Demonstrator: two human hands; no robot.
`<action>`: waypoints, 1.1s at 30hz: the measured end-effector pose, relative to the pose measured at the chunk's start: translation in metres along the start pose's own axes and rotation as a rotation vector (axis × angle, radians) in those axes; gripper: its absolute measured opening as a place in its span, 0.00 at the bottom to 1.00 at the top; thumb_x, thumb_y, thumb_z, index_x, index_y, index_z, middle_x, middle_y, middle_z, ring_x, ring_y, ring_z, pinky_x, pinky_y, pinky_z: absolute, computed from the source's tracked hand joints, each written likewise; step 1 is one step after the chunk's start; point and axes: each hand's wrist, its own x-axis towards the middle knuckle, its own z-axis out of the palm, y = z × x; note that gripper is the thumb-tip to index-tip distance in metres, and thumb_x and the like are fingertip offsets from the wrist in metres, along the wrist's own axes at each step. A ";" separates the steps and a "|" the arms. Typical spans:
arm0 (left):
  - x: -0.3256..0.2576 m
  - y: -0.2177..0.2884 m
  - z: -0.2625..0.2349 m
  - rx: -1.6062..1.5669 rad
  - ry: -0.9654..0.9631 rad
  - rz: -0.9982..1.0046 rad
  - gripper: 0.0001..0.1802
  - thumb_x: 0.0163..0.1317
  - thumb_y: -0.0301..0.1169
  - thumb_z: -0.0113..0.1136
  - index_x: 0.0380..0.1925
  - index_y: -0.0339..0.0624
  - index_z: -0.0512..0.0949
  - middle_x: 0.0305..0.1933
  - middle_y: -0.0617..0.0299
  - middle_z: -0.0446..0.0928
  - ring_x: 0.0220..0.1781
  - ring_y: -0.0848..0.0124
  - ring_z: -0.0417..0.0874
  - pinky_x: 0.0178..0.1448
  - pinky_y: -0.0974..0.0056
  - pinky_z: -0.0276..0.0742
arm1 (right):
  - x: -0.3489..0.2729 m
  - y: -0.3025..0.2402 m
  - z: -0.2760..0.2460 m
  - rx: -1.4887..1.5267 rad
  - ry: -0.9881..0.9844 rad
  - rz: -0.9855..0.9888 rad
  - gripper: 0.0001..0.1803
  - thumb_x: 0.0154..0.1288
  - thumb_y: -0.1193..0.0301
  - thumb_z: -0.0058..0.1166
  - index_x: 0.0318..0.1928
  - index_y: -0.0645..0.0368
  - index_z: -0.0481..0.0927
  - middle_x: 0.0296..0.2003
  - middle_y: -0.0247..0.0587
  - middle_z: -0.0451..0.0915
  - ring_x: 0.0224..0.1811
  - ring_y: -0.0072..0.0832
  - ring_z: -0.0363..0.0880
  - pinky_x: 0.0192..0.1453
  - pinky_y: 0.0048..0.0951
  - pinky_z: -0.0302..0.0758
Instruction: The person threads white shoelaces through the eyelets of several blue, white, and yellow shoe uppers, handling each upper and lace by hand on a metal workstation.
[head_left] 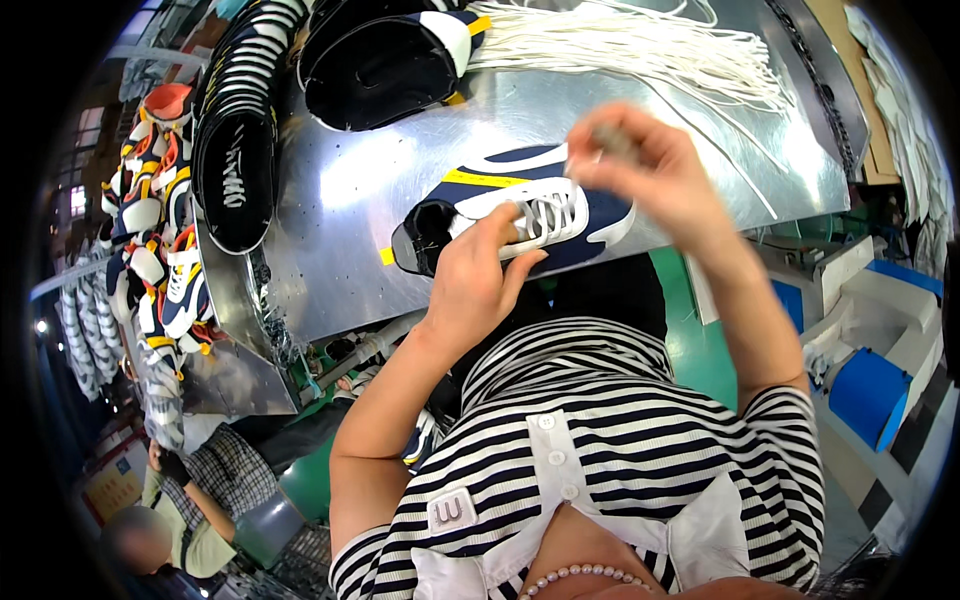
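Note:
A navy and white shoe upper (600,208) with a yellow stripe lies on its side on the metal table, its black-lined opening turned left. White lace runs in zigzag rows through its eyelets. My left hand (478,272) is closed on the upper at the tongue, with fingertips against the lowest lace rows. Just above the toe end, my right hand (650,170) is raised and smeared by motion. Its fingers are pinched around something small and greyish that I cannot make out.
A bundle of loose white laces (620,45) lies across the back of the metal table (340,285). Back left are a black-lined shoe upper (385,85) and a long row of nested black pieces (235,180). More uppers (165,215) hang farther left. Another person (195,515) sits lower left. A blue and white box (870,395) stands right.

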 end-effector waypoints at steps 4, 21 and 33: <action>0.013 0.011 -0.016 -0.246 -0.118 -0.480 0.41 0.69 0.38 0.60 0.68 0.25 0.48 0.45 0.42 0.82 0.44 0.49 0.84 0.46 0.58 0.79 | -0.008 0.039 0.019 0.040 -0.039 0.280 0.09 0.64 0.75 0.62 0.45 0.61 0.80 0.38 0.29 0.81 0.39 0.15 0.77 0.46 0.21 0.73; 0.011 -0.006 0.021 -0.067 0.309 -0.483 0.25 0.54 0.36 0.72 0.50 0.38 0.77 0.38 0.51 0.84 0.38 0.58 0.83 0.46 0.57 0.76 | -0.013 0.044 0.032 -0.380 0.016 0.060 0.12 0.67 0.70 0.57 0.47 0.63 0.76 0.36 0.48 0.85 0.35 0.40 0.85 0.40 0.33 0.78; 0.015 0.002 0.017 -0.041 0.302 -0.481 0.24 0.55 0.29 0.72 0.50 0.31 0.75 0.42 0.51 0.83 0.42 0.68 0.84 0.49 0.65 0.78 | -0.017 0.032 0.023 -0.662 -0.131 -0.013 0.07 0.67 0.73 0.56 0.42 0.61 0.75 0.28 0.46 0.83 0.30 0.42 0.83 0.33 0.36 0.75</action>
